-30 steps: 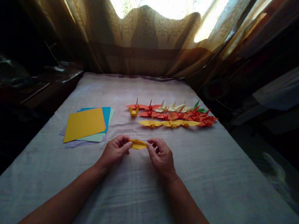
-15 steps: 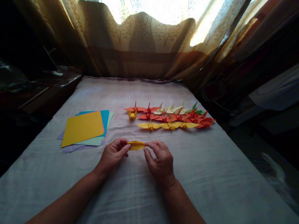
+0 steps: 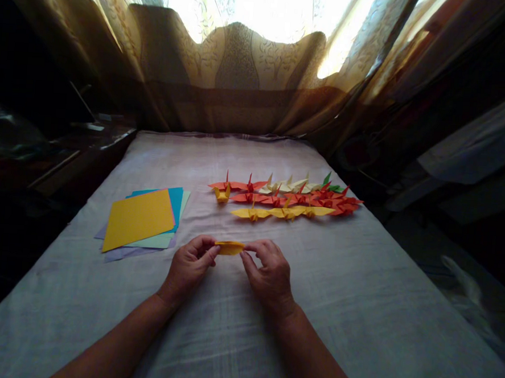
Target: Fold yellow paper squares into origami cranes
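Note:
A small folded piece of yellow paper is stretched between my two hands, just above the cloth. My left hand pinches its left end between thumb and fingers. At the right end, my right hand has closed its thumb and forefinger on the paper. Beyond the hands lie several folded paper cranes: a row of yellow cranes nearest, then red cranes, with cream cranes and a green crane farther back. A separate yellow folded piece stands upright at the rows' left end.
Left of my hands is a loose stack of square paper sheets, a yellow sheet on top and blue, pale green and lilac ones below. A pale checked cloth covers the table. Curtains hang behind it.
My right thumb has moved slightly left and up against the yellow paper, whose near side looks flatter. The whole view has shifted a little; the cranes and sheets lie as before.

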`<state>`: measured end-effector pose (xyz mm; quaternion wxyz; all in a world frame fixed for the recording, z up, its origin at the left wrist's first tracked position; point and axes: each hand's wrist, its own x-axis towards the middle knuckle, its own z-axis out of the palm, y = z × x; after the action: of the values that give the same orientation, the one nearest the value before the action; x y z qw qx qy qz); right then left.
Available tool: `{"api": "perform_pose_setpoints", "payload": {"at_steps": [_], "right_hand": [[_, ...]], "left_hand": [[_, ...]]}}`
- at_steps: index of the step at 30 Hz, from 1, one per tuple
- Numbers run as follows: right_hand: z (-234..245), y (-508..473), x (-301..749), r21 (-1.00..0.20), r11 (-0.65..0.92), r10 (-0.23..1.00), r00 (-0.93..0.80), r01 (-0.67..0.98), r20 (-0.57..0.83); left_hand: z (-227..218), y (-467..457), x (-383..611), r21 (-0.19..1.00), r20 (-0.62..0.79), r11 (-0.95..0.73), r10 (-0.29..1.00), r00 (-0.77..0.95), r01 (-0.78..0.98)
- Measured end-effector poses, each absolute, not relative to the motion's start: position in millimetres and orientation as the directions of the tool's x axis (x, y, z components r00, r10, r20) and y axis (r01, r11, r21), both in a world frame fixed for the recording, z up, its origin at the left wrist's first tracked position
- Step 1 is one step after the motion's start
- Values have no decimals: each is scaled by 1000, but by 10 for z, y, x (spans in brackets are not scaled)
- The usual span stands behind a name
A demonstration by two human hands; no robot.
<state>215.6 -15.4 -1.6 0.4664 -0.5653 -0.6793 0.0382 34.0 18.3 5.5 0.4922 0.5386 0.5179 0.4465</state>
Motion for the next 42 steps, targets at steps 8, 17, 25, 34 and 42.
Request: {"api": "perform_pose_setpoints", "payload": {"at_steps": [8,17,25,34,42], "right_hand": [[-39,-148,2150,-657,285,864,110,698,492],[-84,-142,2123,-614,306,847,87,727,525],[10,-173,2105,-557,366,806,45,745,590],[173,-342,1840,-479,482,753,-67,734,654],[125,-335,1828,-505,562,721,-88,655,688]], "left_hand": [[-7,183,312,986,23,-40,995,102,163],[21,163,311,974,62,-78,995,81,211],[-8,140,296,959,111,-127,991,76,254],[52,120,374,983,73,-73,997,3,166],[104,138,393,993,-114,115,987,116,2]]}}
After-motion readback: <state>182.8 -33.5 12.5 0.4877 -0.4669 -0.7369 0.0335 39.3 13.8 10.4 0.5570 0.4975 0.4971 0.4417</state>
